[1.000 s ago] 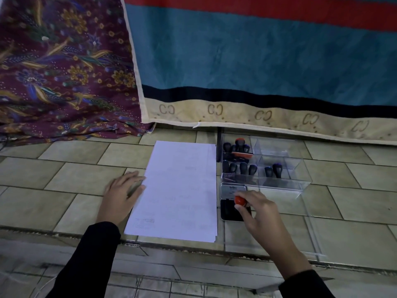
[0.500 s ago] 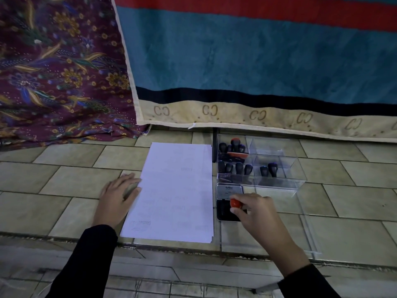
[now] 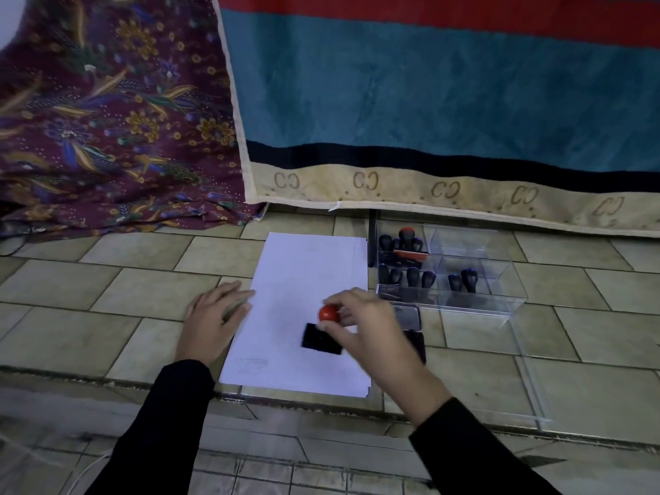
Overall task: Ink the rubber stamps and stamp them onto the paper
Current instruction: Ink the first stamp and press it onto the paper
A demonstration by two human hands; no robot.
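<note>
Biggest thing in view: striped blanket (image 3: 428, 101), teal w/ red band on top, dark band + beige border w/ "CC" marks at bottom, hanging across the back right. Left of it a maroon floral cloth (image 3: 107, 119), bunched where it meets the floor. Both end on the tiled ledge (image 3: 107, 291), beige tiles, which I'm working on. White paper (image 3: 310, 273) lies flat in the middle of the ledge, long side running away from me, near edge close to the ledge lip. Right of the paper, at the far end, a clear box (image 3: 500, 280) w/ compartments; its clear lid (image 3: 528, 387) lies flat on the tiles in front of it. My left hand (image 3: 214, 323) is flat, fingers straight, palm on the tile, fingertips pressing the paper's left edge. My right hand (image 3: 368, 326) is over the paper's right half, thumb + fingers pinched around the red knob of the stamp (image 3: 323, 337); black rectangular base is low over the sheet, blurry, can't tell if it touches. Ink pad (image 3: 410, 316) sits just right of the paper, in front of the box, partly hidden behind my right wrist. Spare stamps (image 3: 407, 276), dark handles, stand upright in the box's left compartments, two more in a middle one.
</note>
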